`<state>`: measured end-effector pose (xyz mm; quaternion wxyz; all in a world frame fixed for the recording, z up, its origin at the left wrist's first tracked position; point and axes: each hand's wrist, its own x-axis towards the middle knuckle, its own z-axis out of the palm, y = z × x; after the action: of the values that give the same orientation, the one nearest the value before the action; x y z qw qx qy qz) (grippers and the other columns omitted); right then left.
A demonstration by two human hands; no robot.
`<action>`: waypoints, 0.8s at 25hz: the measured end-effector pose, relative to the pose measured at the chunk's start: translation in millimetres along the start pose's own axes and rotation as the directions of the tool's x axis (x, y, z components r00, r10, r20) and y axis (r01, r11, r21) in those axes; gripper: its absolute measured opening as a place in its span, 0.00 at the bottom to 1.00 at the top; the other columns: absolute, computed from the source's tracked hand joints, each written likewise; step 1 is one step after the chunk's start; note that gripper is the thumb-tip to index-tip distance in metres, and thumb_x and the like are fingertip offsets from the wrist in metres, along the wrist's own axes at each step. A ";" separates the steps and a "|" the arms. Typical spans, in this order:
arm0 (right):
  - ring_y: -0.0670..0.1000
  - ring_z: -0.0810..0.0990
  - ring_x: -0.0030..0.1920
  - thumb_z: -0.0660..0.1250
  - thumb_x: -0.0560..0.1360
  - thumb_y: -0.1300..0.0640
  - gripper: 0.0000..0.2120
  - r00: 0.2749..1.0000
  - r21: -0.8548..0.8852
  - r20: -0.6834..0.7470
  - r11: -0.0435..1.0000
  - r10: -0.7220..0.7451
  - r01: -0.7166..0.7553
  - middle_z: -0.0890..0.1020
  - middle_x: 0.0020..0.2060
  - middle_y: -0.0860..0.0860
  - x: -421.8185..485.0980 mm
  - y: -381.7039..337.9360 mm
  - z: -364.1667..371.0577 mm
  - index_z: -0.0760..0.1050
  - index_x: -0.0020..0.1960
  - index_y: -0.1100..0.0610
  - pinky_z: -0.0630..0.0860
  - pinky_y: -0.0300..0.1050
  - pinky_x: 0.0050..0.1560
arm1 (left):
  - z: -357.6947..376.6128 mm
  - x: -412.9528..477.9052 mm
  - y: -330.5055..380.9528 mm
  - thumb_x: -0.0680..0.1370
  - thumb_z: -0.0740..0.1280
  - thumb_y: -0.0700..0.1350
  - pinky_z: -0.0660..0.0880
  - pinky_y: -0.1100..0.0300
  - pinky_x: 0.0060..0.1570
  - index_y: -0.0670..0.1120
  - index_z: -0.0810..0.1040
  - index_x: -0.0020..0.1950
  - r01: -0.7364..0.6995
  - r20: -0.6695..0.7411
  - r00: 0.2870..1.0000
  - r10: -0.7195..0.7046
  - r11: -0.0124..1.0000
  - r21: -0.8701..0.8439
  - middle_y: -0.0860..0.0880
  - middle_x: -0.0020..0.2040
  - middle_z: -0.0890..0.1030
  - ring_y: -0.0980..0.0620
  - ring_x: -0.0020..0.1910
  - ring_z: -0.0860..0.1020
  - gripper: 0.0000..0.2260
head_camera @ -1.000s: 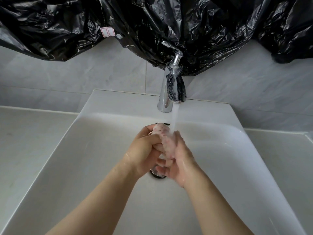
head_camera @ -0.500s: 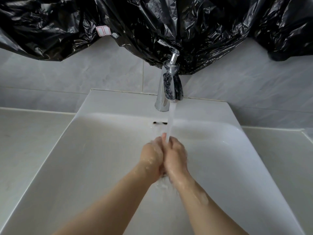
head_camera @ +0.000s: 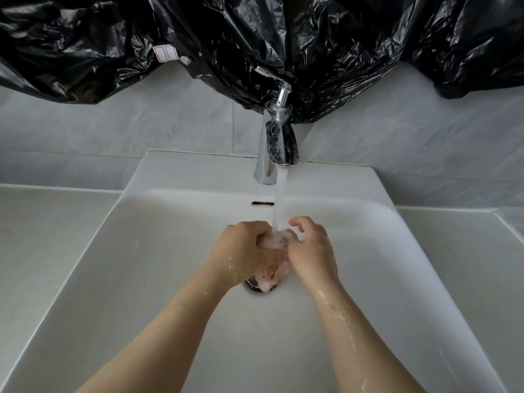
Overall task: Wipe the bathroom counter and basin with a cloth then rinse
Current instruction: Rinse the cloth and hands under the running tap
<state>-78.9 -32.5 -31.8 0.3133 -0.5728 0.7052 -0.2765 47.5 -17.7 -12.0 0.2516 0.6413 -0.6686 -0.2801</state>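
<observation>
Desk, left part [head_camera: 42, 236]: pale surface flanking the basin, running back to the grey tiled wall [head_camera: 170, 114].
Basin [head_camera: 141, 279]: white, rectangular, set between the two desk parts; an overflow slot [head_camera: 262, 203] sits in its back wall.
Left hand [head_camera: 243, 251]: over the middle of the basin, wet, grip clamped on the cloth with the fingers curled round it.
Cloth [head_camera: 269, 279]: pale pink, bunched and soaked, squeezed between both hands right under the water; its lower end hangs over the drain [head_camera: 255, 287].
Water [head_camera: 279, 205]: a steady stream from the chrome tap [head_camera: 276, 143], landing on the cloth.
Right hand [head_camera: 312, 251]: touching the left, grip closed on the cloth with the lower fingers, forefinger and thumb lifted beside the stream.
Desk, right part [head_camera: 453, 265]: same pale surface.
Above: crumpled black plastic sheet [head_camera: 255, 38] hanging over the wall, down to the tap's top.
</observation>
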 end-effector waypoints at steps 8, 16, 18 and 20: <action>0.51 0.75 0.48 0.60 0.75 0.62 0.07 0.915 0.088 -0.275 0.940 -0.294 0.329 0.79 0.47 0.51 -3.6 -56.6 -40.4 0.77 0.46 0.56 0.65 0.39 0.43 | -19.1 5.4 14.6 0.69 0.66 0.39 0.65 0.71 0.26 0.45 0.74 0.40 -0.010 0.034 0.999 0.010 1.000 -0.002 0.50 0.36 0.76 0.56 0.31 0.70 0.03; 0.54 0.68 0.61 0.56 0.77 0.64 0.23 0.701 -0.225 -0.230 0.738 -0.674 0.636 0.69 0.69 0.44 22.3 -132.3 -70.3 0.67 0.70 0.51 0.64 0.48 0.61 | -29.9 0.6 7.5 0.67 0.68 0.37 0.73 0.65 0.39 0.50 0.80 0.41 0.086 0.048 0.996 -0.076 0.962 -0.257 0.54 0.39 0.81 0.56 0.39 0.78 0.09; 0.52 0.67 0.61 0.55 0.76 0.65 0.26 0.690 -0.338 -0.188 0.706 -0.699 0.623 0.67 0.70 0.39 22.5 -137.8 -66.7 0.65 0.71 0.47 0.61 0.48 0.60 | -31.0 -0.9 3.8 0.66 0.67 0.36 0.74 0.64 0.38 0.51 0.80 0.40 0.087 0.021 0.996 -0.084 0.960 -0.268 0.55 0.38 0.81 0.56 0.39 0.78 0.10; 0.51 0.68 0.59 0.55 0.74 0.67 0.26 0.652 -0.411 -0.186 0.661 -0.735 0.628 0.72 0.65 0.37 21.4 -137.2 -62.7 0.71 0.66 0.45 0.59 0.45 0.55 | -33.6 -2.2 0.8 0.66 0.66 0.35 0.74 0.65 0.37 0.51 0.80 0.39 0.100 -0.024 0.993 -0.112 0.948 -0.303 0.57 0.35 0.81 0.56 0.38 0.79 0.12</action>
<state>-42.5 -77.8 109.1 -0.0347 -0.7833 0.5100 -0.3537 70.4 -17.2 12.7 0.3447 0.6361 -0.5774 -0.3784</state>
